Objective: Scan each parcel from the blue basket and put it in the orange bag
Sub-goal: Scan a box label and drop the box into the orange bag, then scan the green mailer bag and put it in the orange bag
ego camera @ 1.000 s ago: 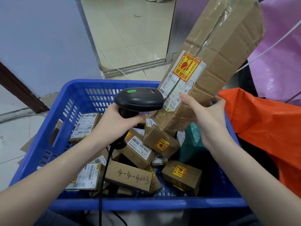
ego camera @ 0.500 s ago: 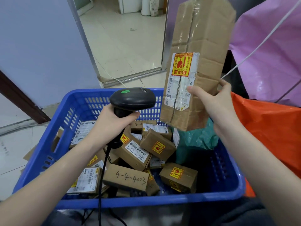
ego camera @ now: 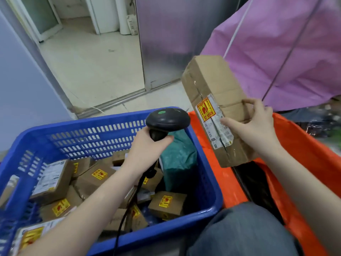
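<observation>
Right hand: I grip the long parcel, tilted above the orange bag mouth.
Left hand: curled round scanner, over blue basket far rim.
Room: bag's dark opening below parcel.

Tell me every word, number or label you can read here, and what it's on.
None reads clearly.
Long cardboard box in the right hand: red-and-yellow sticker with characters, white shipping label with print; both blurred.
Small boxes in the blue basket: yellow stickers, white labels, too small.
</observation>
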A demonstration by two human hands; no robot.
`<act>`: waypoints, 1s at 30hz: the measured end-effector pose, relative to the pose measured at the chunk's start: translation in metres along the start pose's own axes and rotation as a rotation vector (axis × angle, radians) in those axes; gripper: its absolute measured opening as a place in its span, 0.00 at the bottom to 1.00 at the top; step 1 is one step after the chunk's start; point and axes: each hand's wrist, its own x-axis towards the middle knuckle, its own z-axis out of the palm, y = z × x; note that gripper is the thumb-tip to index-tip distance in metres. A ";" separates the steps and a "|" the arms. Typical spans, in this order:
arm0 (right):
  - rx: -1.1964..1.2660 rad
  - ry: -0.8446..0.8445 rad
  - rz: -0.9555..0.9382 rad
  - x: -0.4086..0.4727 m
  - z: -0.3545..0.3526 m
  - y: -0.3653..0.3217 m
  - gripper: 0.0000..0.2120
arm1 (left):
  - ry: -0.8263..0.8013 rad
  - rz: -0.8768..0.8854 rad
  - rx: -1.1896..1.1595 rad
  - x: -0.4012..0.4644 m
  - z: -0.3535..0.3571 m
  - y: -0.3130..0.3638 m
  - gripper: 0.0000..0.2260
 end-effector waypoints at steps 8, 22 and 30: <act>-0.231 -0.081 0.235 -0.012 0.004 0.085 0.35 | -0.052 -0.022 0.142 0.008 0.055 -0.023 0.07; -0.319 -0.217 0.272 -0.018 0.052 0.126 0.30 | -0.059 -0.083 0.152 0.025 0.061 -0.058 0.04; -0.196 -0.297 0.076 -0.018 0.066 0.080 0.39 | 0.009 -0.112 0.068 0.019 0.030 -0.054 0.05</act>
